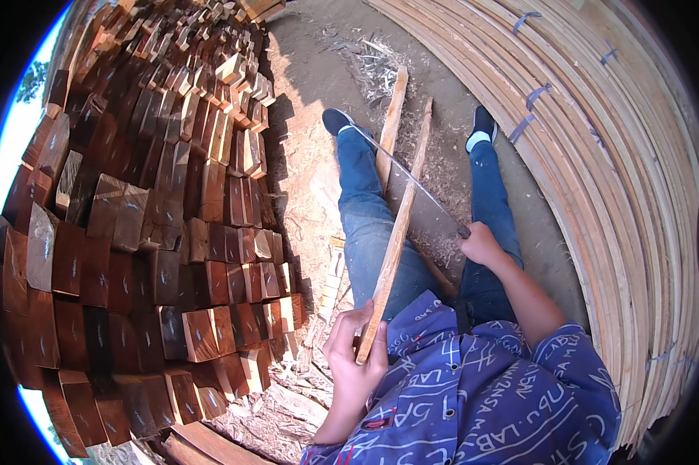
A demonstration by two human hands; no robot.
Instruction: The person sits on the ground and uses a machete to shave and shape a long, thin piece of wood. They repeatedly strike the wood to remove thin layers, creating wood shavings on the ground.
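My left hand is closed round the near end of a long, narrow strip of wood, which slants up and away between my legs. A long, thin, straight metal blade crosses the strip, its tip near my left shin. My right hand grips the dark handle of this blade, to the right of the strip. Whether the blade cuts into the wood or only rests on it, I cannot tell. Beyond the strip lies another wooden strip, beside my left leg.
A tall stack of reddish-brown timber blocks rises on the left. Long pale planks, bound with blue straps, are piled on the right. Wood shavings litter the ground ahead, and bark scraps lie at the lower left.
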